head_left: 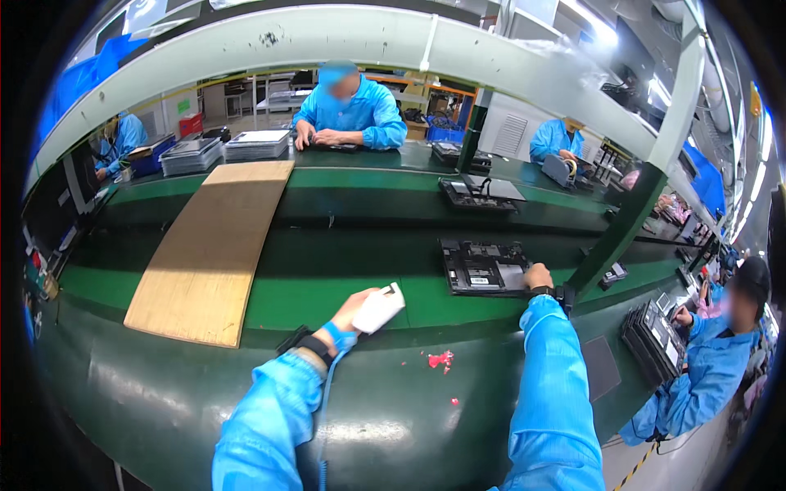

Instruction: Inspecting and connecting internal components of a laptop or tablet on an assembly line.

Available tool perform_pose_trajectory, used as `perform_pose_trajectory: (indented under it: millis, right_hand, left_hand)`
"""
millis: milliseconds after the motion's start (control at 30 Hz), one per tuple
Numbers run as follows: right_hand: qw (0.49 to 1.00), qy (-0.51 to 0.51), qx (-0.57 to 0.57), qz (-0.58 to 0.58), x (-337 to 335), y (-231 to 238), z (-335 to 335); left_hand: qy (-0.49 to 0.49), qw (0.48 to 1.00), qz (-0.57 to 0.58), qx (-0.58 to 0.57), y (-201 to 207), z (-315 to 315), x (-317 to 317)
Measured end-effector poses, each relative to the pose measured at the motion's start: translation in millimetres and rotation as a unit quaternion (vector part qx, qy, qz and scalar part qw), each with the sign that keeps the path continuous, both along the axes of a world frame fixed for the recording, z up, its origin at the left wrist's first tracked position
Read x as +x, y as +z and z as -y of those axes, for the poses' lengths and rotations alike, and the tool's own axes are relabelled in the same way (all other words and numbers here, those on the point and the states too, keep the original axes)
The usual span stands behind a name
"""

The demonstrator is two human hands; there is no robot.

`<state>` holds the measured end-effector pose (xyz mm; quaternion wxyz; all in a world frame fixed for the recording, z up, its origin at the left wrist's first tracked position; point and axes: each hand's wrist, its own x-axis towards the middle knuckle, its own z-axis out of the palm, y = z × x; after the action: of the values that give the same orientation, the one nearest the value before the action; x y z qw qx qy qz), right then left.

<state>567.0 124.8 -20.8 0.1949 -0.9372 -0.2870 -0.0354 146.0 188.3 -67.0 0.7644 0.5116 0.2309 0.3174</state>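
Observation:
My left hand is closed round a small white box-shaped object with a dark slot at its upper end. A blue wrist strap with a coiled cord sits at that wrist. Ahead and to the right, on the green belt, lies an opened laptop base with its inner parts and a grey panel showing. My right hand grips its right edge, fingers curled and partly hidden. Small red scraps lie on the dark green bench between my forearms.
A wooden board spans the belt on the left. Another opened laptop lies farther back. A green post rises beside my right hand. Co-workers in blue sit opposite and at right, one beside stacked laptop parts. A dark flat pad lies right of my forearm.

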Motion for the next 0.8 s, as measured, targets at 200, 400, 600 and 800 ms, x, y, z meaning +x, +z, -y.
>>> perform_pose_trajectory:
  millis: [200,400,600,800]
  right_hand:
    - [0.971,0.185,0.04,-0.148,-15,-18,-26]
    - [0.922,0.273,0.172,-0.212,-77,-17,-11]
    - [0.873,0.402,0.194,-0.197,-199,45,113]
    - [0.876,0.365,0.144,-0.282,-268,28,237]
  left_hand:
    - [0.015,0.994,-0.039,0.101,12,-39,84]
    - [0.049,0.999,0.021,-0.004,29,2,-1]
    - [0.118,0.988,0.02,-0.094,58,167,-136]
    - [0.158,0.975,-0.086,-0.128,53,297,-187]
